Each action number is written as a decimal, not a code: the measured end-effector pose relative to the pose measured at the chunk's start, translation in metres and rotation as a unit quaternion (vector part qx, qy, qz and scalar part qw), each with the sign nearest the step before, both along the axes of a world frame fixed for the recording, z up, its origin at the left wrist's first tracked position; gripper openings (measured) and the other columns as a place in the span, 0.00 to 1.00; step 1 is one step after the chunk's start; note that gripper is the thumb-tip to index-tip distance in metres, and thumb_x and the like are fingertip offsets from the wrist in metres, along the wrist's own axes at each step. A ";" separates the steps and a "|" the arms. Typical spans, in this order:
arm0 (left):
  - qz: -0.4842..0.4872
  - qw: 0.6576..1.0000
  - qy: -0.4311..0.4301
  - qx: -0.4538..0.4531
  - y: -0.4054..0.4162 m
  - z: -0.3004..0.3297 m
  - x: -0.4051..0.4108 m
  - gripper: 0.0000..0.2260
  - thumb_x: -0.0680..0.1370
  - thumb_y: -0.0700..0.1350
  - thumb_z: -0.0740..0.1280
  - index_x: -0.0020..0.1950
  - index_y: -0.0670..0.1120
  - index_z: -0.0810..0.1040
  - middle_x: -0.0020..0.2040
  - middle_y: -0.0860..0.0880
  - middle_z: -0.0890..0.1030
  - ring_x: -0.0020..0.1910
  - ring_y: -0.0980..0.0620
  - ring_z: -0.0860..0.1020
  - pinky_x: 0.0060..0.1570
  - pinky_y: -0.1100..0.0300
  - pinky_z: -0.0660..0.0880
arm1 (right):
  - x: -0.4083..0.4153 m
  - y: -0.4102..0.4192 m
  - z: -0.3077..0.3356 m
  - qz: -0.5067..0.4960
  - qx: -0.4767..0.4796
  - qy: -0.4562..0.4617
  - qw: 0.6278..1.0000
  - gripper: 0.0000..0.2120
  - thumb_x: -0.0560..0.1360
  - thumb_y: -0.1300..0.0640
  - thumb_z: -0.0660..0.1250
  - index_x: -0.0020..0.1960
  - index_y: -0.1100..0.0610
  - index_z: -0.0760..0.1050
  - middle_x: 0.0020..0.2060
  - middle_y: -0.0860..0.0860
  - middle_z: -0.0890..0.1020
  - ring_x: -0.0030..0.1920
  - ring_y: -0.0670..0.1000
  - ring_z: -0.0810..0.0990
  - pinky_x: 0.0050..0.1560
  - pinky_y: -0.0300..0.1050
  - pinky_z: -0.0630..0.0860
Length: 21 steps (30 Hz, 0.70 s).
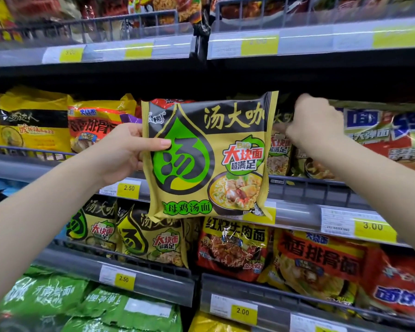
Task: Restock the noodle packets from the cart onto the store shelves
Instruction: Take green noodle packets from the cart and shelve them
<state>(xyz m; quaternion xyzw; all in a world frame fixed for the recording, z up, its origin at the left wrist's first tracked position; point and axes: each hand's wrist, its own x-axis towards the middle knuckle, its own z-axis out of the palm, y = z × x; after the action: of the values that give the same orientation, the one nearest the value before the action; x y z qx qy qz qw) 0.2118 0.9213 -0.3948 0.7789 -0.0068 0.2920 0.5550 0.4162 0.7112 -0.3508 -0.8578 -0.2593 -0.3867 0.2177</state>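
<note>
My left hand (127, 152) grips the left edge of a yellow-and-black noodle packet (209, 154) with a green drop logo, held upright in front of the middle shelf (297, 188). My right hand (319, 123) reaches into that shelf to the right of the held packet. Its fingers are curled among the same kind of yellow-black packets (279, 149) standing there. Blur hides whether it grips one. The cart is out of view.
Shelves of noodle packets fill the view. Matching yellow-black packets (127, 236) stand on the lower shelf, beside red ones (233, 248). Yellow bags (34, 123) sit at middle left, green bags (58, 300) at bottom left. Wire rails and price tags (129, 188) line the shelf edges.
</note>
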 end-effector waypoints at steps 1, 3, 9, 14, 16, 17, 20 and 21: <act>0.002 1.000 -0.001 -0.002 -0.001 0.001 0.002 0.24 0.55 0.52 0.81 0.47 0.46 0.83 0.50 0.42 0.84 0.47 0.43 0.83 0.46 0.47 0.80 | -0.002 -0.005 0.000 0.055 0.039 -0.001 0.998 0.21 0.76 0.47 0.65 0.57 0.65 0.73 0.50 0.61 0.80 0.47 0.61 0.78 0.44 0.49 0.72; 0.003 1.000 0.000 -0.005 -0.002 0.003 0.006 0.29 0.52 0.54 0.81 0.49 0.46 0.83 0.51 0.42 0.84 0.49 0.42 0.83 0.48 0.44 0.79 | -0.007 -0.011 -0.001 0.194 0.126 0.069 0.970 0.26 0.79 0.43 0.57 0.49 0.65 0.78 0.45 0.61 0.83 0.40 0.57 0.79 0.41 0.45 0.73; -0.012 1.000 -0.001 -0.012 -0.011 0.007 0.018 0.33 0.47 0.56 0.81 0.49 0.45 0.83 0.48 0.42 0.85 0.43 0.45 0.84 0.44 0.49 0.81 | -0.023 -0.025 -0.013 0.400 0.144 0.385 0.819 0.38 0.70 0.28 0.51 0.50 0.61 0.80 0.43 0.57 0.86 0.43 0.55 0.85 0.45 0.49 0.80; 0.001 1.000 0.003 -0.017 -0.021 0.010 0.027 0.19 0.61 0.44 0.76 0.51 0.42 0.81 0.48 0.42 0.84 0.48 0.40 0.81 0.49 0.44 0.78 | -0.028 -0.032 -0.020 0.444 0.102 0.392 0.799 0.17 0.64 0.48 0.72 0.44 0.59 0.75 0.33 0.52 0.86 0.33 0.48 0.85 0.31 0.40 0.79; 0.009 1.000 -0.003 -0.016 -0.024 0.013 0.029 0.15 0.66 0.43 0.71 0.51 0.42 0.81 0.48 0.42 0.84 0.48 0.42 0.82 0.50 0.45 0.78 | -0.027 -0.033 -0.019 0.443 0.134 0.402 0.790 0.10 0.67 0.57 0.73 0.41 0.59 0.73 0.31 0.52 0.85 0.32 0.48 0.85 0.29 0.38 0.79; 0.009 1.000 -0.009 -0.016 -0.026 0.014 0.029 0.14 0.66 0.44 0.70 0.50 0.42 0.81 0.47 0.43 0.85 0.46 0.43 0.82 0.50 0.46 0.79 | -0.027 -0.033 -0.018 0.443 0.149 0.410 0.783 0.10 0.67 0.58 0.73 0.42 0.60 0.74 0.32 0.53 0.86 0.33 0.49 0.85 0.30 0.38 0.80; 0.022 0.999 -0.036 -0.008 -0.033 0.017 0.032 0.10 0.69 0.47 0.72 0.47 0.43 0.82 0.44 0.45 0.85 0.45 0.45 0.83 0.49 0.50 0.80 | -0.024 -0.035 -0.013 0.437 0.177 0.435 0.767 0.18 0.61 0.56 0.75 0.47 0.63 0.77 0.37 0.55 0.86 0.38 0.52 0.86 0.42 0.45 0.83; 0.030 0.998 -0.049 -0.002 -0.035 0.018 0.033 0.09 0.72 0.48 0.70 0.46 0.44 0.81 0.41 0.46 0.85 0.41 0.47 0.83 0.45 0.52 0.81 | -0.022 -0.036 -0.011 0.432 0.188 0.443 0.763 0.20 0.59 0.55 0.74 0.47 0.63 0.79 0.39 0.56 0.86 0.40 0.54 0.85 0.47 0.48 0.82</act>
<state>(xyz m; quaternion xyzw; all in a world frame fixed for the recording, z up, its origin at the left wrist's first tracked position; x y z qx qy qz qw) 0.2452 0.8862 -0.3765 0.7622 -0.0104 0.3465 0.5467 0.3942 0.6755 -0.3618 -0.6724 -0.3992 0.1305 0.6095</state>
